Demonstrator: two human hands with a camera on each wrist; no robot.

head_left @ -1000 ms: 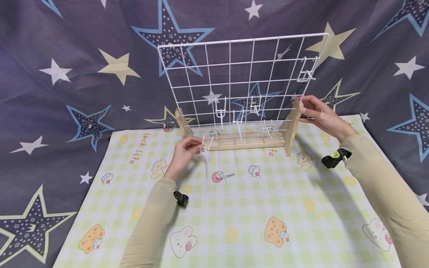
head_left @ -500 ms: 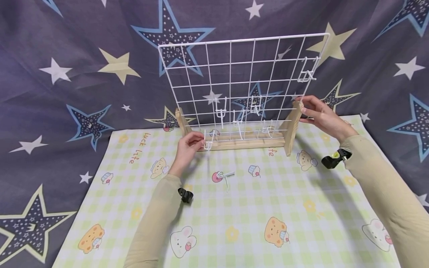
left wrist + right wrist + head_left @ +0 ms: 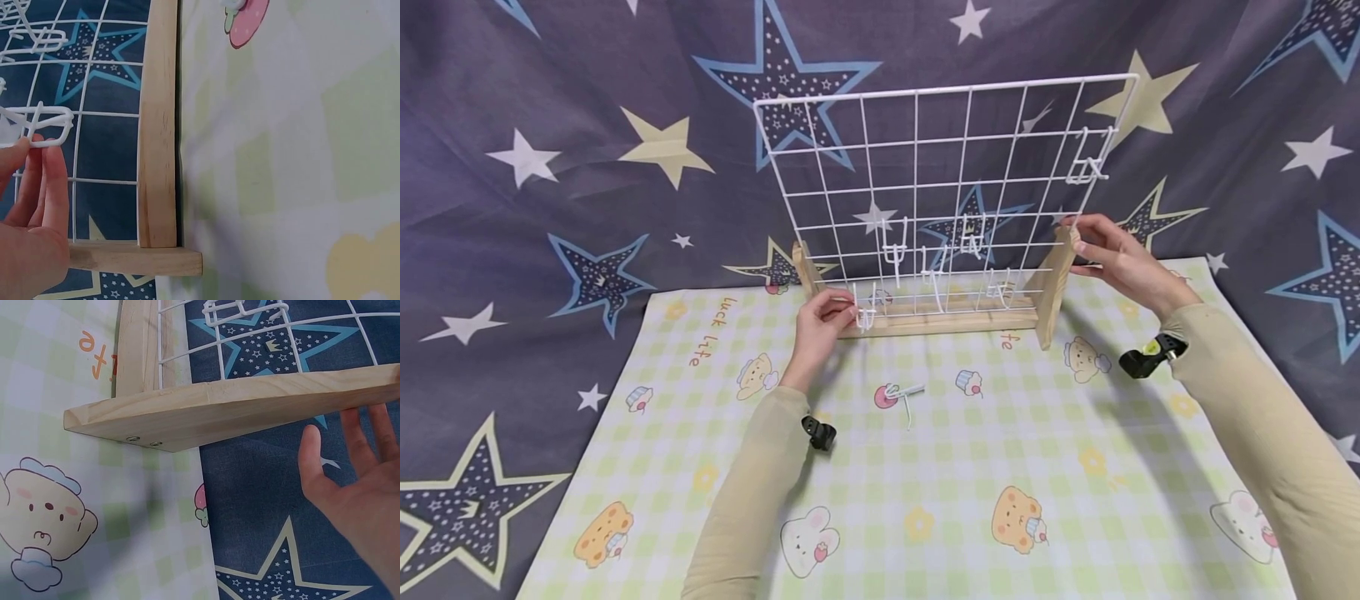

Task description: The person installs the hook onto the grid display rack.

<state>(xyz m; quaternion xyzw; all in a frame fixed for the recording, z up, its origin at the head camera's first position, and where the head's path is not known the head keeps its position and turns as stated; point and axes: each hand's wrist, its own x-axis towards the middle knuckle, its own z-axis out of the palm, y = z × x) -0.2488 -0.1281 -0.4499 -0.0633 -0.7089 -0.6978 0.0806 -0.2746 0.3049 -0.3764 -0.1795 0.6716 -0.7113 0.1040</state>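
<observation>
My left hand (image 3: 822,327) pinches a white wire hook (image 3: 866,317) at the lower left of the white wire grid (image 3: 914,142). In the left wrist view that hook (image 3: 53,125) lies at the fingertips, in front of the grid bars. The grid stands upright in a wooden stand (image 3: 940,322). My right hand (image 3: 1123,258) holds the stand's right side post (image 3: 1054,283) near its top; in the right wrist view fingertips meet the post (image 3: 219,409), while one digit stands apart from it. Several other hooks (image 3: 972,242) hang on the grid, one (image 3: 1086,167) at the upper right.
A loose white hook (image 3: 904,393) lies on the green checked tablecloth (image 3: 940,467) in front of the stand. Behind the grid hangs a dark curtain (image 3: 587,108) with stars. The stand's left post (image 3: 806,267) rises behind my left hand.
My left hand has moved the hook slightly right and up to the grid's lower left, then a little lower and left. My right hand stays on the post.
</observation>
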